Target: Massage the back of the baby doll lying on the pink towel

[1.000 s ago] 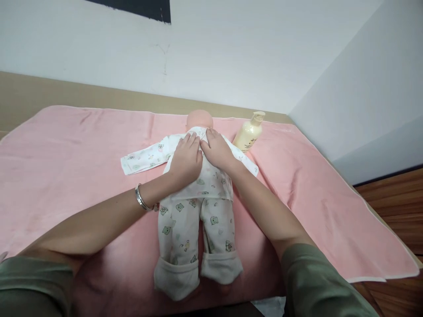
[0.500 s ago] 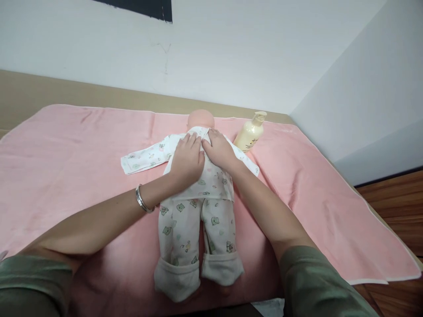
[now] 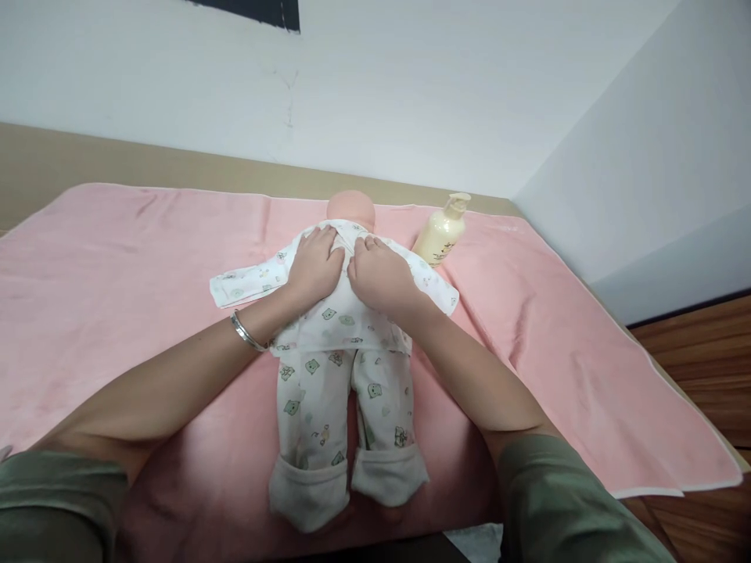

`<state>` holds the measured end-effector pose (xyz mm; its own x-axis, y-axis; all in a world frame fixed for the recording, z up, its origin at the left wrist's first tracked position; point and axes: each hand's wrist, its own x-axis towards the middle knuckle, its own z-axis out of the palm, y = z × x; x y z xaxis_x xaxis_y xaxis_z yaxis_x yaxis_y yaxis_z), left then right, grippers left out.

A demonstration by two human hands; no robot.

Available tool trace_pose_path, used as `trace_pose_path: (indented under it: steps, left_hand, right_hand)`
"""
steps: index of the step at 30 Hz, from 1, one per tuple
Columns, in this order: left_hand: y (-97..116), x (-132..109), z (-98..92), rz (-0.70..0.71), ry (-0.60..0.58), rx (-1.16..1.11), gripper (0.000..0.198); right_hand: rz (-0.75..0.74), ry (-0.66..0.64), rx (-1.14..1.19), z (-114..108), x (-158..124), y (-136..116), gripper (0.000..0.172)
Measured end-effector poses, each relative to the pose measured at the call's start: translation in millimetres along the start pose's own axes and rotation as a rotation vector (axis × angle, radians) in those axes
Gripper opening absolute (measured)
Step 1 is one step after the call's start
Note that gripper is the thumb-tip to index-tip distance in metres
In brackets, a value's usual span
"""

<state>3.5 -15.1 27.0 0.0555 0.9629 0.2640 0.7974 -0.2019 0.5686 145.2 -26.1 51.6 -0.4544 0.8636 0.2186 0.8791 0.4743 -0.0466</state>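
A baby doll (image 3: 350, 207) in white printed pyjamas (image 3: 340, 391) lies face down on a pink towel (image 3: 117, 258), head away from me. My left hand (image 3: 315, 264) rests flat on the upper left of its back, fingers stretched toward the neck. My right hand (image 3: 380, 275) lies flat beside it on the upper right of the back, the two hands almost touching. A silver bracelet (image 3: 245, 331) circles my left wrist. The doll's empty sleeve (image 3: 246, 283) spreads out to the left.
A cream pump bottle (image 3: 440, 232) stands just right of the doll's head. The towel covers a table set against a white wall; the table's right edge drops to a wooden floor (image 3: 704, 352).
Both hands have slid a little up the doll's back toward the neck, bunching the shirt slightly. The view has shifted a bit.
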Motion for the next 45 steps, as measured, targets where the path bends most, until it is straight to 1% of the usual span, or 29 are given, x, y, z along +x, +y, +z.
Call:
trace_pose_path:
  steps: [2, 4, 6, 8, 10, 12, 15, 17, 20, 22, 25, 27, 31, 34, 38, 41, 43, 45]
  left_hand:
    - [4.5, -7.2, 1.3, 0.023, 0.021, 0.057, 0.062]
    - [12.1, -19.0, 2.9, 0.093, 0.027, 0.117, 0.061]
    - [19.3, -29.5, 3.9, 0.168, 0.022, 0.156, 0.06]
    - [22.9, -33.1, 3.6, 0.19, 0.009, 0.159, 0.059]
    - [21.0, -27.7, 1.8, 0.161, -0.009, 0.12, 0.057]
    - [14.5, -16.1, -0.9, 0.115, -0.016, 0.062, 0.056]
    - [3.5, 1.6, -5.9, 0.046, 0.008, -0.001, 0.05]
    - [0.6, 7.2, -9.0, 0.02, 0.018, -0.018, 0.046]
    - [6.1, 2.8, -12.1, 0.03, 0.031, 0.059, 0.045]
    - [14.2, -6.0, -13.1, 0.099, 0.035, 0.185, 0.043]
    - [25.3, -18.9, -14.3, 0.225, -0.02, 0.338, 0.034]
    - [28.8, -22.1, -15.4, 0.231, -0.053, 0.374, 0.031]
    - [25.4, -13.4, -18.4, 0.147, -0.046, 0.308, 0.034]
    - [19.2, -2.3, -20.3, 0.09, -0.071, 0.224, 0.037]
    - [14.8, 5.2, -18.7, 0.048, -0.056, 0.134, 0.04]
    - [13.8, 3.4, -12.2, 0.069, -0.014, 0.133, 0.044]
    - [12.4, 0.6, -5.8, 0.086, 0.046, 0.138, 0.045]
    - [10.1, -1.9, 0.7, 0.089, 0.1, 0.138, 0.047]
  right_hand:
    - [0.051, -0.008, 0.119, -0.1, 7.5, 9.0, 0.048]
    - [0.099, -0.021, 0.204, 1.2, 15.6, 19.5, 0.058]
    - [0.115, -0.039, 0.226, 3.0, 21.1, 26.5, 0.064]
    - [0.111, -0.036, 0.206, 4.3, 22.0, 27.4, 0.065]
    - [0.108, -0.007, 0.167, 5.3, 18.2, 22.2, 0.062]
    - [0.083, 0.024, 0.126, 6.3, 11.3, 13.0, 0.055]
    - [0.045, 0.072, 0.08, 7.8, 0.2, -2.8, 0.044]
    - [0.054, 0.09, 0.059, 7.3, -3.9, -9.5, 0.04]
    - [0.061, 0.059, 0.091, 4.3, -1.2, -6.0, 0.038]
    - [0.059, 0.043, 0.172, 2.8, 5.8, 4.5, 0.04]
    - [0.087, 0.036, 0.249, 3.3, 16.8, 20.6, 0.048]
    - [0.108, 0.024, 0.24, 4.8, 20.3, 25.2, 0.053]
    - [0.09, 0.029, 0.176, 7.5, 15.1, 19.0, 0.053]
    - [0.069, 0.067, 0.118, 9.2, 5.9, 8.0, 0.047]
    - [0.081, 0.081, 0.089, 8.4, -3.2, -5.5, 0.04]
    - [0.087, 0.065, 0.07, 5.9, -2.6, -6.7, 0.039]
    - [0.088, 0.066, 0.086, 5.6, 2.2, -1.8, 0.041]
    - [0.082, 0.083, 0.149, 7.6, 9.0, 5.5, 0.043]
